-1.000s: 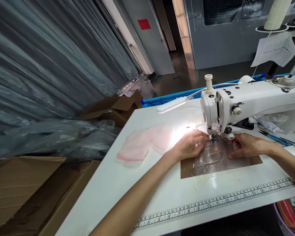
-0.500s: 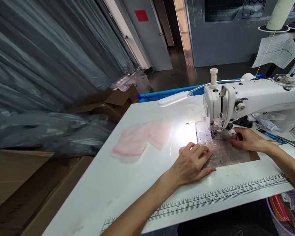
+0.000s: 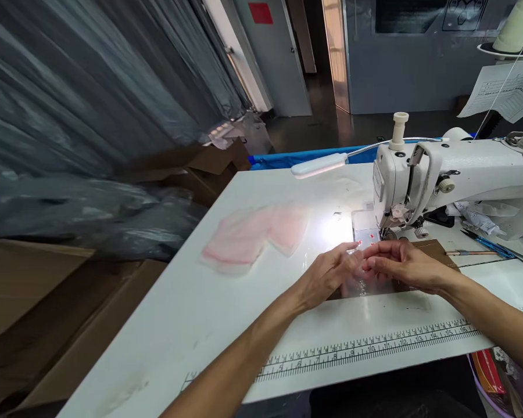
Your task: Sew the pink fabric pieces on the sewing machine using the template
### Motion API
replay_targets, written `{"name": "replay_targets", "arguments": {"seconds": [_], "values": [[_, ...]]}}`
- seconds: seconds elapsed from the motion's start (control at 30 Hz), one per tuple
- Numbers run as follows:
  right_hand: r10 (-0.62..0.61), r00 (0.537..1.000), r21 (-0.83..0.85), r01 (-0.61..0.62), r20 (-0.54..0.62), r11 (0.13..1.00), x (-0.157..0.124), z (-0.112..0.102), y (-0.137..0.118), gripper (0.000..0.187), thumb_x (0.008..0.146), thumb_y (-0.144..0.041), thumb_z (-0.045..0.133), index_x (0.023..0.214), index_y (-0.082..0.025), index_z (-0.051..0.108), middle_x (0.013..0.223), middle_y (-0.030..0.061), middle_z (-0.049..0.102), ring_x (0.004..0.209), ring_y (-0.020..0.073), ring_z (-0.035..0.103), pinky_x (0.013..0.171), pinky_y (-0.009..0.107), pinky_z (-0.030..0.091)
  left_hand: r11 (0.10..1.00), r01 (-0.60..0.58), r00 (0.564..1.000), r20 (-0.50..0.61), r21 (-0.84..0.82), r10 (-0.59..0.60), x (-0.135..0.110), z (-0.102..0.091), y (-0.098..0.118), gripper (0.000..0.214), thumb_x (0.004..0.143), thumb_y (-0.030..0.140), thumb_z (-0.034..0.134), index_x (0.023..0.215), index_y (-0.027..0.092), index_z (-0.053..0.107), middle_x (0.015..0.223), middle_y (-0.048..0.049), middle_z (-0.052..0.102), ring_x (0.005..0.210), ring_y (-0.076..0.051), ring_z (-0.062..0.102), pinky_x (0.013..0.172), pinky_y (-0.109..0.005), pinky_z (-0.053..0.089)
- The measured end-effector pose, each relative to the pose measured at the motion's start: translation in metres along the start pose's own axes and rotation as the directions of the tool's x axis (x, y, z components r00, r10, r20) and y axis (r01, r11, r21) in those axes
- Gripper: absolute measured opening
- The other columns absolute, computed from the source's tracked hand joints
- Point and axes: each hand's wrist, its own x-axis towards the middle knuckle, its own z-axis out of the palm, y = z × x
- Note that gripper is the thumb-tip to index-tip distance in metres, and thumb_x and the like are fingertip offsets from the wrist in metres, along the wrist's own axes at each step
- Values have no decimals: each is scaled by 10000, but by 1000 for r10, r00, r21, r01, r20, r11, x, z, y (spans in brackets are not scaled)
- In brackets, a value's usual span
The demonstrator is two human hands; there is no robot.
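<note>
Fingers of the left hand (image 3: pixel 325 277) and right hand (image 3: pixel 407 266) were drawn narrow, tips nearly meeting; could not tell whether either pair was pinched tight on anything. White desk (image 3: pixel 226 325) spread under both. Sewing machine (image 3: pixel 453 171) stood at right, its needle end just beyond the fingertips. Two-part sheer pink fabric (image 3: pixel 253 238) lay flat, well apart on the left. Brown sheet (image 3: pixel 433 252) sat beneath the hands. Smallest: a thin, see-through piece (image 3: pixel 361 286), over that sheet, between and under the fingers. Good handling, I judged, wanted edges lined up, layers smooth, light even tension, skin clear of the needle. Fingers hid most of the piece; its outline was hard to trace. Needle tip not made out; machine's far right end cut off.
</note>
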Motion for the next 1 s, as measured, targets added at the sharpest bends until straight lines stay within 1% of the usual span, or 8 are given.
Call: {"name": "replay_targets", "arguments": {"seconds": [0.07, 0.17, 0.27, 0.33, 0.43, 0.7, 0.9, 1.0], "values": [[-115, 992, -317, 94, -46, 944, -2, -10, 6, 228, 937, -339, 559, 1068, -182, 659, 896, 49, 689, 830, 164, 649, 756, 312, 534, 996, -29, 999, -32, 80, 32, 0, 2, -4, 610, 847, 469, 636, 1355, 165, 490, 791, -14, 711, 545, -136, 642, 474, -239, 523], [-332, 943, -731, 251, 36, 634, -8, -29, 21, 286, 956, -310, 487, 1140, -182, 665, 982, 95, 660, 892, 217, 627, 827, 396, 530, 985, -91, 990, -93, 148, 105, 0, 9, -10, 541, 818, 317, 653, 1317, 178, 500, 684, 42, 673, 487, -118, 614, 438, -211, 490], [-416, 886, -852, 370, 204, 370, -9, -41, 36, 353, 965, -286, 436, 1226, -188, 652, 1082, 146, 603, 994, 269, 586, 871, 471, 527, 976, -92, 975, -183, 197, 128, 5, 13, -14, 477, 828, 253, 601, 1288, 164, 512, 692, 45, 671, 431, -96, 590, 430, -208, 487], [-420, 883, -882, 357, 210, 309, -5, -43, 43, 376, 975, -305, 419, 1248, -182, 646, 1091, 161, 582, 977, 280, 572, 857, 497, 534, 965, -90, 951, -266, 245, 156, 8, 12, -16, 510, 821, 257, 631, 1304, 159, 497, 713, 39, 687, 423, -90, 585, 444, -216, 499], [-403, 900, -883, 318, 167, 344, 1, -46, 47, 377, 979, -324, 433, 1260, -194, 647, 1094, 146, 581, 957, 268, 572, 872, 487, 536, 969, -81, 928, -336, 233, 158, 13, 9, -17, 589, 805, 313, 693, 1331, 168, 472, 701, 41, 690, 445, -101, 599, 452, -226, 514], [-419, 901, -705, 372, 117, 604, -3, -59, 53, 390, 971, -309, 493, 1327, -209, 614, 1051, 110, 605, 977, 236, 580, 904, 450, 521, 996, 82, 940, -335, 46, -62, 16, 5, -12, 613, 756, 297, 711, 1303, 122, 497, 666, 58, 625, 492, -105, 590, 468, -237, 500], [-547, 818, -746, 475, 179, 467, -2, -58, 59, 330, 975, -288, 507, 1243, -202, 678, 1112, 120, 594, 1043, 234, 548, 936, 436, 513, 983, 161, 933, -310, -86, -180, 17, 5, 0, 637, 697, 311, 753, 1245, 103, 503, 624, 81, 593, 474, -91, 552, 486, -235, 495], [-560, 808, -751, 482, 181, 452, -2, -57, 60, 325, 974, -269, 508, 1238, -190, 681, 1106, 125, 597, 1029, 232, 550, 928, 434, 519, 977, 180, 929, -308, -117, -208, 18, 5, 4, 607, 675, 296, 766, 1198, 115, 518, 611, 87, 587, 463, -88, 539, 491, -239, 494]]}}
